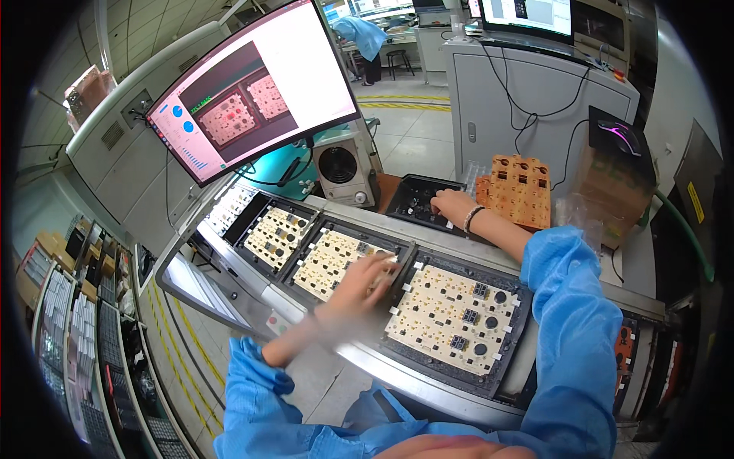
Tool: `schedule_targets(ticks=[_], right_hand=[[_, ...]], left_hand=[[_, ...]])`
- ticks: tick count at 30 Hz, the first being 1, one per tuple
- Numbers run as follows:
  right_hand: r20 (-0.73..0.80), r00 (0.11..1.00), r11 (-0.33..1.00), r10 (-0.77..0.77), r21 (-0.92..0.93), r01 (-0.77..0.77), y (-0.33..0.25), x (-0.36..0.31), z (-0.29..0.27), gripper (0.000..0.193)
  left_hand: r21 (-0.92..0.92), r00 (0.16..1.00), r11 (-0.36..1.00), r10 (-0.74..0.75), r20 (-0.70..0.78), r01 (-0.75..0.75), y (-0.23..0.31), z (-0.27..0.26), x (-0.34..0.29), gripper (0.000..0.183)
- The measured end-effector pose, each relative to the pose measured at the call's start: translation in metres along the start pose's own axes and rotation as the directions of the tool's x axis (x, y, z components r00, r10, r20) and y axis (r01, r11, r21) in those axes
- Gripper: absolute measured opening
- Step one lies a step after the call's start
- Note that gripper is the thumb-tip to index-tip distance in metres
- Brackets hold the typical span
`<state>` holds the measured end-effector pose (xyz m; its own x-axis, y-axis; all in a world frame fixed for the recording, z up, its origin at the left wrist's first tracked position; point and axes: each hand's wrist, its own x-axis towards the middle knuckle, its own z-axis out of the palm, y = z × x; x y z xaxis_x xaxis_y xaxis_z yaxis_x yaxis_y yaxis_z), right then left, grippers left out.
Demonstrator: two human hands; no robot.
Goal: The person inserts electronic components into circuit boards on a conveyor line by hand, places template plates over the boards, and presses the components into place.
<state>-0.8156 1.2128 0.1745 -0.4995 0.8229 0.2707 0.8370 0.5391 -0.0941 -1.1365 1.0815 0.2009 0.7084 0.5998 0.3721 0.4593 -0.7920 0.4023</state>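
Note:
My left hand (361, 289) hovers over the near edge of the middle cream circuit board panel (325, 268), its fingers stretched and slightly apart, smeared by motion. Nothing shows in it. My right hand (454, 207) reaches to a black tray (405, 200) of small dark parts beyond the line. Its fingers are bent together over the tray; whatever they pinch is too small to make out. In front of me to the right, another cream panel (428, 325) with round and square black components sits in a dark frame (511, 348). A third panel (274, 237) lies farther left.
A monitor (260, 84) leans over the line at left. Orange-brown panels (520, 191) stand beside the tray, next to a cardboard box (615, 180) bearing a mouse (618, 138). A grey fan unit (345, 174) stands behind the line. Racks (73, 329) line the left; another person (365, 38) bends far back.

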Motion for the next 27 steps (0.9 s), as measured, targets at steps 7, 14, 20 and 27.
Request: schedule_targets(ticks=[7, 14, 20, 27], right_hand=[[0.413, 0.871, 0.953, 0.266, -0.251, -0.172, -0.003, 0.033, 0.014, 0.027], [0.490, 0.811, 0.932, 0.319, -0.317, -0.176, -0.016, 0.050, 0.027, 0.025], [0.370, 0.866, 0.924, 0.337, -0.306, -0.229, -0.019, 0.038, 0.028, 0.019], [0.073, 0.973, 0.924, 0.219, -0.336, -0.183, -0.021, 0.027, 0.036, 0.017]], left_hand=[[0.004, 0.983, 0.989, 0.145, -0.117, -0.146, -0.076, 0.048, 0.157, 0.057], [-0.033, 0.900, 0.988, -0.124, 0.417, 0.151, -0.165, 0.083, 0.207, 0.026], [0.041, 0.906, 0.989, -0.148, 0.397, 0.144, -0.160, 0.085, 0.212, 0.024], [0.518, 0.879, 0.853, -0.290, 0.380, 0.057, -0.143, 0.097, 0.215, 0.018]])
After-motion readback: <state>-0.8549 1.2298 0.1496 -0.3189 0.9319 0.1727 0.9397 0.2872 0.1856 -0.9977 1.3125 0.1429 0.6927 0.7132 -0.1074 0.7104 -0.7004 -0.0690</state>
